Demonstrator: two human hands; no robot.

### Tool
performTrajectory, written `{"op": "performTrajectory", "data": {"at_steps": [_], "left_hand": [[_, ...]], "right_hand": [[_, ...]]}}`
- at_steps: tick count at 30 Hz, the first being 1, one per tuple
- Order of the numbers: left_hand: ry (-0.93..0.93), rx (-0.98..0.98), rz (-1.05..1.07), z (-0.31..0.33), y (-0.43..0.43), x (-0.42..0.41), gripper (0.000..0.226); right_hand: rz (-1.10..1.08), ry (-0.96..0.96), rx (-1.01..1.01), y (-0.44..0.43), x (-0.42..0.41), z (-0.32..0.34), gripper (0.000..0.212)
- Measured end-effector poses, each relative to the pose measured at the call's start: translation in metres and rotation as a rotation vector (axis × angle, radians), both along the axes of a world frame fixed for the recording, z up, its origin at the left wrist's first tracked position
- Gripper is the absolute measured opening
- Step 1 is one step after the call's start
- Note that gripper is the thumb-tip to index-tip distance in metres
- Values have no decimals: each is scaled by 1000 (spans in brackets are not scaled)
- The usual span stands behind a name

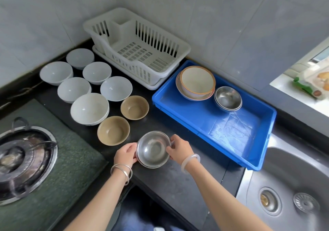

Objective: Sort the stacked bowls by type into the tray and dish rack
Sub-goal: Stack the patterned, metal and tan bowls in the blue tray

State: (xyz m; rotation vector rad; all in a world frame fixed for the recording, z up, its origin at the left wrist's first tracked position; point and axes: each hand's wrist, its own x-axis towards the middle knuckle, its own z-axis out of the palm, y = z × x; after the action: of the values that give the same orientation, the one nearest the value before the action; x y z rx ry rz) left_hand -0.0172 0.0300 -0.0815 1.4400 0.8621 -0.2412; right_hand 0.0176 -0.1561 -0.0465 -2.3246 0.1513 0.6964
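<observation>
1. The stack of shiny round stainless-steel bowls (153, 149) is sitting on the matte black stone counter (178, 177). It is outside the blue rectangular plastic tray (195, 113), just off the tray's near-left rim.
2. The left hand (124, 155) is curling its fingers closely round the stack's edge on the side away from the tray and is gripping the thin rims.
3. The right hand (179, 149) is pinching the stack's rim on the side facing the tray, with thumb and fingertips drawn narrow over the metal lip.
4. Two slim silver bangles (122, 172) are circling the left wrist, and a smooth pale bangle (190, 162) is circling the right.
5. Inside the tray, at its far-left corner, a stack of cream glazed ceramic bowls with orange rims (196, 83) is resting. A second nest of polished steel bowls (228, 98) is sitting right beside it.
6. The tray's floor is showing pale, scuffed scratch lines toward its near end.
7. Left of the tray, two glossy brown round bowls (134, 107) are standing apart on the counter.
8. Farther left of the tray, six smooth white deep bowls (89, 108) are standing in a loose cluster.
9. Behind the tray's far-left corner, a white slatted plastic dish rack (135, 67) is standing against the grey tiled wall (231, 26).
10. On the tray's right, a brushed steel sink (293, 168) is adjoining its near-right corner.
11. Far left of the tray, a round metal gas burner (23, 159) is sitting in a dark green speckled hob.
</observation>
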Motion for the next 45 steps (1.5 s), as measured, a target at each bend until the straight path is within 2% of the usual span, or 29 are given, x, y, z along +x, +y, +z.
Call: {"op": "performTrajectory", "data": {"at_steps": [4, 8, 13, 15, 20, 26, 32, 38, 45], "left_hand": [[13, 5, -41, 2, -1, -1, 23], [43, 7, -78, 1, 0, 0, 32], [66, -32, -84, 3, 0, 4, 31], [57, -31, -104, 6, -2, 7, 30], [-15, -31, -162, 21, -13, 27, 16], [-121, -54, -233, 55, -51, 76, 11], [-195, -101, -353, 82, -120, 130, 23], [-239, -108, -428, 80, -193, 171, 24], [-256, -19, -489, 69, -254, 219, 37]], "right_hand": [[-5, -5, 17, -4, -3, -4, 21], [-113, 30, 53, -10, -6, -9, 23], [-302, 276, 374, -10, -8, -11, 35], [-368, 283, 441, -10, -9, -11, 36], [-474, 180, 498, -22, -2, -4, 30], [-594, -7, 541, -58, 27, 16, 22], [-774, -171, 543, -115, 59, 33, 12], [-944, -294, 502, -173, 92, 40, 18], [-1037, -316, 445, -219, 134, 34, 14]]}}
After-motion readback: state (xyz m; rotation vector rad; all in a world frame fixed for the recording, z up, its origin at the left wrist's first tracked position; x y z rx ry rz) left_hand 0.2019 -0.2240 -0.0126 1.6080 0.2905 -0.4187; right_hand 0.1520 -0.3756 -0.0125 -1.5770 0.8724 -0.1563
